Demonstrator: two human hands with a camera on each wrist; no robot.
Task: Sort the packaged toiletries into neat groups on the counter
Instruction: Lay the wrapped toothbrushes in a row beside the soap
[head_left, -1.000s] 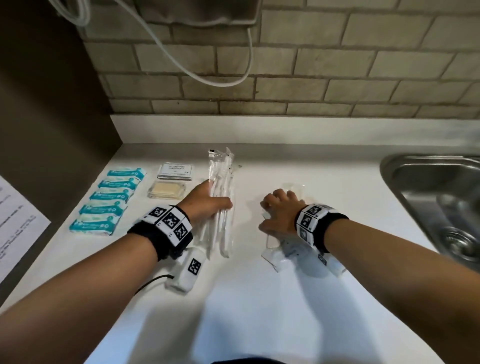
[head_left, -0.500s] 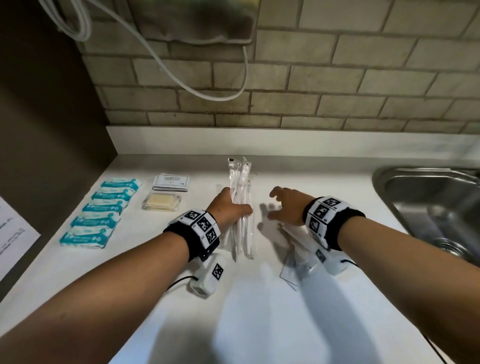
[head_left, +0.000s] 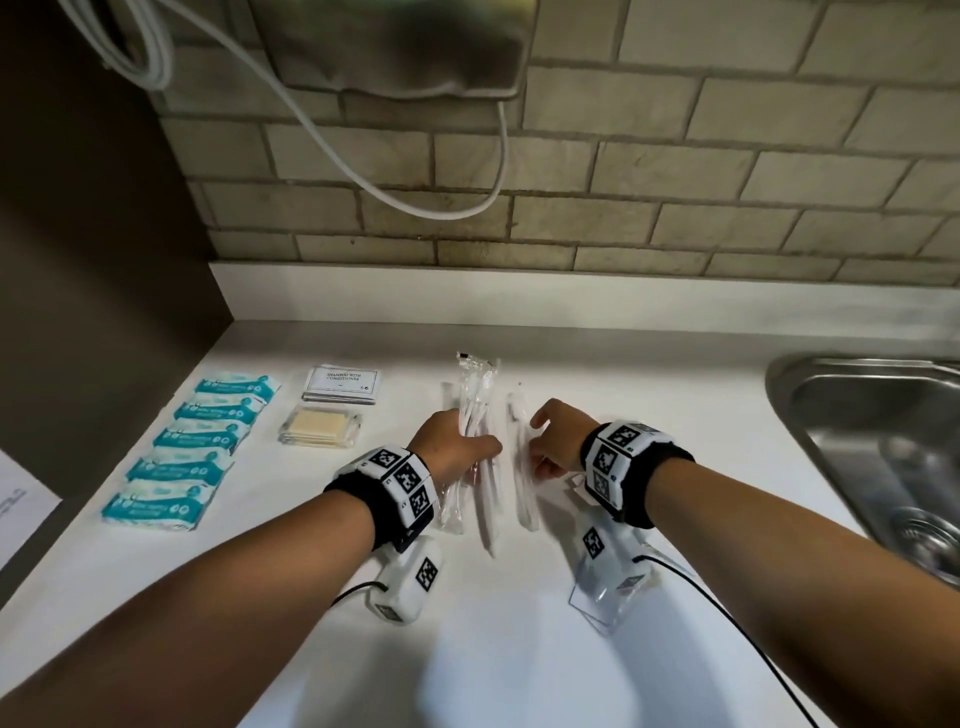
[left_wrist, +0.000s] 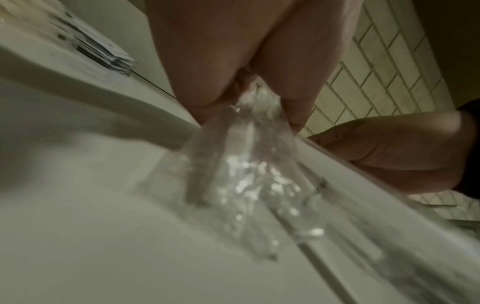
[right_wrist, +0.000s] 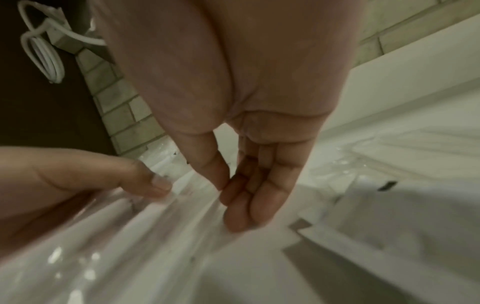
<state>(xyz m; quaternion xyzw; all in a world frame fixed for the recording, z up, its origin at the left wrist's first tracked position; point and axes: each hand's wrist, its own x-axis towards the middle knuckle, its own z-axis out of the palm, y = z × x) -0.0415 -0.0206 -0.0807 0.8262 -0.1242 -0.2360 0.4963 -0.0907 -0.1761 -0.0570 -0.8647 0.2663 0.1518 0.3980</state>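
A bundle of clear-wrapped toothbrushes lies lengthwise mid-counter. My left hand grips it, thumb on one side and fingers on the other, which shows close up in the left wrist view. One more wrapped toothbrush lies just right of the bundle. My right hand rests its nearly straight fingers on that wrapper, thumb beside the index finger. Sorted at the left are a column of teal packets, shampoo sachets and yellowish soap packs.
Flat clear packets lie under my right wrist. A steel sink is set into the counter at the right. A dark panel bounds the left, and a tiled wall with a hanging white cable bounds the back.
My right hand left the flat clear packets and reached left onto the single wrapped toothbrush. The left hand kept hold of the bundle as both hands drew closer together.
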